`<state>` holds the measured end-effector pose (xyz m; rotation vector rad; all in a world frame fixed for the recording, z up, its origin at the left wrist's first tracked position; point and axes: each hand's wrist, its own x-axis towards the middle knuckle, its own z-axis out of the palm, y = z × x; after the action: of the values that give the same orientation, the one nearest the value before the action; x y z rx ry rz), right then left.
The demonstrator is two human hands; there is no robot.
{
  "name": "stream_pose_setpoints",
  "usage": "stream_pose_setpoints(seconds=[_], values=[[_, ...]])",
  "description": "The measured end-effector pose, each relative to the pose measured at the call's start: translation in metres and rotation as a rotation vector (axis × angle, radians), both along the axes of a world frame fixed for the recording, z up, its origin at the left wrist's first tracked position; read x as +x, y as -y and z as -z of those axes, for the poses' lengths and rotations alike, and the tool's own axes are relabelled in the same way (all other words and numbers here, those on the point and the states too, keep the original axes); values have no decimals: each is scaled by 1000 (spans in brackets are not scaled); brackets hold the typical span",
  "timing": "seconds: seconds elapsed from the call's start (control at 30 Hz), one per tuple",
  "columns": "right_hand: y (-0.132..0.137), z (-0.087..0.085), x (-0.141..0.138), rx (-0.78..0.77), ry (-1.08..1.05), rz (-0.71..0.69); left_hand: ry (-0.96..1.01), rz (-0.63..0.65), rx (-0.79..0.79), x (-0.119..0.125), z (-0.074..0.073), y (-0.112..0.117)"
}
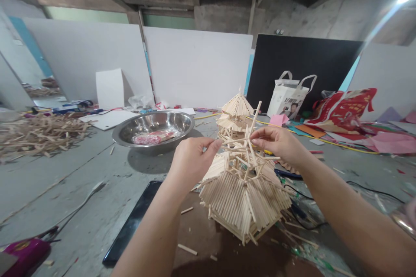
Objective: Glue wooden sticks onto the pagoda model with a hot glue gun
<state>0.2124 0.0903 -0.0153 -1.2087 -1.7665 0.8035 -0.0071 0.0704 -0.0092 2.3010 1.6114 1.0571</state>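
A pagoda-like model of thin wooden sticks (243, 199) stands in front of me, its lower roof covered with rows of sticks and its upper part an open stick frame (243, 162). On the left of that frame, my left hand (193, 160) has thumb and forefinger pinched on the end of a thin wooden stick (234, 141). At the right, my right hand (281, 143) is closed in a pinch at the stick frame, by the stick's other end; its fingertips partly hide what they grip. Behind it rises a second stick model (238, 106) with a pointed roof.
A steel basin (130, 138) holding plastic-wrapped packs stands at back left. Beyond it lies a pile of sticks (42, 134). A dark tablet-like slab (130, 229) and a purple tool (27, 253) are nearer. Cables, a white bag (287, 97) and a red bag (344, 110) are at right.
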Motion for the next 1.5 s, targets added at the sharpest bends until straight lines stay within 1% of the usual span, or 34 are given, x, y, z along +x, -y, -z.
stream_pose_setpoints(seconds=[0.27, 0.43, 0.67, 1.07, 1.27, 1.5], values=[[0, 1, 1, 1, 23, 0, 32, 63, -48, -6, 2, -3], [-1, 1, 1, 4, 16, -2, 53, 97, -62, -5, 3, -5], [-1, 1, 0, 0, 13, -5, 14, 40, -71, 0, 2, -4], [0, 1, -1, 9, 30, 4, 19, 42, -58, 1, 1, -4], [-1, 2, 0, 7, 21, -15, 0, 39, -58, 2, 0, -3], [1, 0, -2, -11, -8, -7, -9, 35, -43, 1, 2, -5]])
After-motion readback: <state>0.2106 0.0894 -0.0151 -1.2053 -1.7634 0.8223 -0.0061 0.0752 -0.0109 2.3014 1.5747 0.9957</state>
